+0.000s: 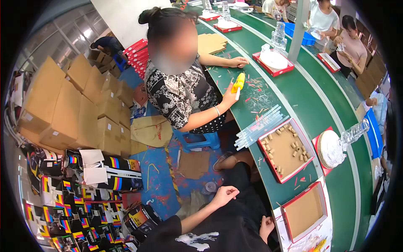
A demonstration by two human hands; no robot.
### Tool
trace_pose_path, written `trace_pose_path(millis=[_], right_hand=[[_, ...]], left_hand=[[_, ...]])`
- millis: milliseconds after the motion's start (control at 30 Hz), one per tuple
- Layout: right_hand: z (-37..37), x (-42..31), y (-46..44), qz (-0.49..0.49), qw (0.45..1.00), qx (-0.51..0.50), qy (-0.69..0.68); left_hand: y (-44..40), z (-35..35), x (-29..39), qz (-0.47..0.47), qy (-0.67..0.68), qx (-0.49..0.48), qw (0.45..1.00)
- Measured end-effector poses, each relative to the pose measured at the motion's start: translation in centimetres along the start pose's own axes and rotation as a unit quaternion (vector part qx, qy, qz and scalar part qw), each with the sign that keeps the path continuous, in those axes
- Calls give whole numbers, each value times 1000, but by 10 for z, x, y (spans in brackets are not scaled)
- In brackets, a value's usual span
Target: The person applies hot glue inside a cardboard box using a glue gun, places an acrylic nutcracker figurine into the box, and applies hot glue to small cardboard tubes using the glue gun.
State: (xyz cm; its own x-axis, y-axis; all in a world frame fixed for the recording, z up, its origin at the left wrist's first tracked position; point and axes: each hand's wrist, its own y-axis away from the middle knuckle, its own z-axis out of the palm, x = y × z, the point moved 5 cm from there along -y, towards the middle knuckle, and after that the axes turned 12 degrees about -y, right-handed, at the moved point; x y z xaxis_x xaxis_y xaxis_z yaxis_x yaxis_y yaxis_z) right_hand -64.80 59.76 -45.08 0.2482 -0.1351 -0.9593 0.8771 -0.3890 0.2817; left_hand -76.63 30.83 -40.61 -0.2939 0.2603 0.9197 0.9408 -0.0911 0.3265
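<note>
My left hand (226,196) hovers over my dark-clothed lap, its fingers curled together with nothing visible in them. Lower and to the right, by the edge of the green table, my right hand (266,228) is loosely closed, and no object shows in it. Closest to it on the table lies a shallow red-rimmed cardboard tray (304,212) on a white sheet. Farther up is a similar box (286,157) holding several short brown cardboard tubes (297,147). A bundle of clear plastic sticks (258,128) lies beside that box.
A co-worker beside me holds a yellow glue gun (238,84). Clear bottle-like pieces (354,132) stand on red trays along the belt. Cardboard cartons (63,109) are stacked at left, above printed black packages (79,210). A blue stool (197,140) stands under the co-worker.
</note>
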Motion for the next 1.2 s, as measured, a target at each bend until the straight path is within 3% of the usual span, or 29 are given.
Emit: trace_pose_path(millis=[100, 200, 233, 300, 333, 433, 500, 600, 700, 767, 833, 867, 900, 1000, 1200], right_hand=[[-16, 9, 9, -44, 997, 52, 27], [-43, 18, 12, 118, 955, 150, 226], [-50, 29, 13, 119, 955, 151, 224], [-65, 52, 16, -52, 956, 187, 219], [-78, 70, 10, 66, 972, 146, 172], [-100, 87, -14, 56, 973, 133, 181], [-107, 94, -39, 39, 973, 120, 192], [-141, 100, -68, 21, 969, 97, 225], [-145, 114, -90, 15, 967, 82, 239], [-117, 128, -109, 13, 970, 73, 232], [-78, 140, -142, 7, 972, 73, 221], [-65, 141, -159, 4, 972, 72, 222], [-52, 142, -177, 3, 972, 71, 225], [-48, 149, -231, 4, 964, 79, 256], [-60, 171, -215, 27, 937, 77, 338]], left_hand=[[3, 10, -5, 5, 3, -26, 1000], [-5, 13, -11, 2, 42, -29, 999], [-8, 14, -10, 15, 44, -15, 999], [-20, 13, -9, 31, 42, -2, 999], [-25, 8, -10, 29, 33, 19, 999], [-43, -9, -26, 7, 21, 86, 996], [-55, -21, -51, -76, 30, 93, 992], [-69, -34, -118, -103, 14, 84, 991], [-86, -46, -188, -155, -139, 135, 969], [-101, -40, -237, -179, -253, 56, 949], [-104, -3, -221, -285, -379, -13, 880], [-120, 8, -273, -235, -442, -61, 864], [-115, 16, -270, -265, -414, 66, 868], [-167, 30, -264, -238, -405, 58, 881], [-121, -54, -285, -189, -343, 48, 919]])
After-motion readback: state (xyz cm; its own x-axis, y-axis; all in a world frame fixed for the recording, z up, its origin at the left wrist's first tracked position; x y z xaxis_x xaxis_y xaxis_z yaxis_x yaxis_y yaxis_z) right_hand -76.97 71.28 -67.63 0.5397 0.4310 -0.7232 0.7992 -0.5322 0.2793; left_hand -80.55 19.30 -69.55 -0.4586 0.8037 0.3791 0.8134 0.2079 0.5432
